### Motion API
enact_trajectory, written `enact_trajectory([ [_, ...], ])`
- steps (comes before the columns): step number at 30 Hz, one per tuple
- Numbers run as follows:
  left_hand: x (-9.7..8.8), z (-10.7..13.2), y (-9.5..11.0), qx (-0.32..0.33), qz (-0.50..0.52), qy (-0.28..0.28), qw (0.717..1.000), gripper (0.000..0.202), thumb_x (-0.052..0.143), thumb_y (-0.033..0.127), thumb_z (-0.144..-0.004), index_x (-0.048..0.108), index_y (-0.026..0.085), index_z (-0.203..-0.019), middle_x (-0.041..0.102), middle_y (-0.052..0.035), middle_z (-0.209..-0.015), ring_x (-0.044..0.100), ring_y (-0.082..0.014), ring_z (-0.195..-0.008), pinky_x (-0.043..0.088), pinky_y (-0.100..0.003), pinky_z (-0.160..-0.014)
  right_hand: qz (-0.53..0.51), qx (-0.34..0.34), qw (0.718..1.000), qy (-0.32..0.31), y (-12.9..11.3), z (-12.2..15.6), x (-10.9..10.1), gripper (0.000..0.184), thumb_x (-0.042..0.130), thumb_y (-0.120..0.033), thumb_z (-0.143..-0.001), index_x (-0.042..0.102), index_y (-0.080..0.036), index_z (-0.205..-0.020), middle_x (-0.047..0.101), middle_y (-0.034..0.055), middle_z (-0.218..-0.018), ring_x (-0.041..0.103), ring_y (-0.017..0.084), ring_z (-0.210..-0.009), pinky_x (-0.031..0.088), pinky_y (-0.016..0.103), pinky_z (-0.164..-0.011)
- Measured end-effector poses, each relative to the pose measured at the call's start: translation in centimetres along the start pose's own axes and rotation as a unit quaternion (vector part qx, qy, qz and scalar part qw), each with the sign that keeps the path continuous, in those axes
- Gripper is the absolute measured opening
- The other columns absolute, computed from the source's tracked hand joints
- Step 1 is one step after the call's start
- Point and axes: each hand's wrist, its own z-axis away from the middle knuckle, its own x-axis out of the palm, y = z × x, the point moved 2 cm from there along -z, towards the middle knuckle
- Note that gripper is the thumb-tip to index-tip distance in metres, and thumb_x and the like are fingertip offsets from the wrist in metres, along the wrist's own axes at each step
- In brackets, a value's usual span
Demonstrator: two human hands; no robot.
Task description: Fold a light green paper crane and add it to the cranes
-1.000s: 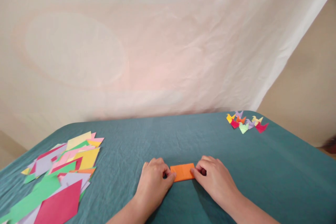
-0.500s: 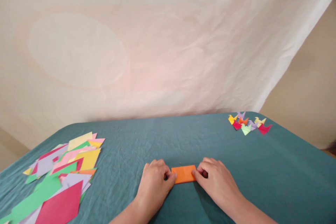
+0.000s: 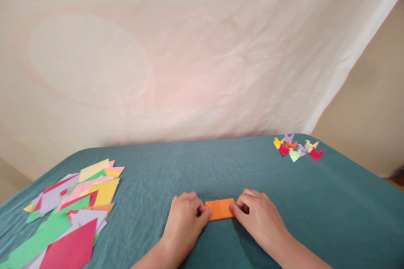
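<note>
A small orange paper [image 3: 220, 209], folded into a flat rectangle, lies on the teal tablecloth [image 3: 315, 210] near the front edge. My left hand [image 3: 184, 221] has its fingers curled, with the thumb and fingertips pinching the paper's left end. My right hand [image 3: 257, 217] is curled the same way and pinches the right end. Both hands rest on the cloth and press the paper flat.
A loose pile of coloured paper squares [image 3: 67, 210] spreads over the left side of the table. Several small folded paper figures [image 3: 298, 148] sit at the far right corner. A pale cloth backdrop [image 3: 176, 59] hangs behind the table.
Both hands stay on the ends of the orange paper. Only the camera has shifted slightly.
</note>
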Motion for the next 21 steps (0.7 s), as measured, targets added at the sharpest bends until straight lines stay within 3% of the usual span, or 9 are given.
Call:
enact_trajectory([
  [21, 0.19, -0.12, -0.19, 0.007, -0.002, 0.002, 1.0, 0.026, 0.053, 0.03, -0.081, 0.059, 0.019, -0.058, 0.062, -0.0007, -0.07, 0.053, -0.0166, -0.071, 0.029, -0.027, -0.065, 0.009, 0.003, 1.0, -0.004, -0.09, 0.0, 0.0, 0.024, 0.059, -0.019, -0.079, 0.056, -0.02, -0.056, 0.059, -0.0018, -0.065, 0.055, 0.016, -0.068, 0.029, 0.029, -0.065],
])
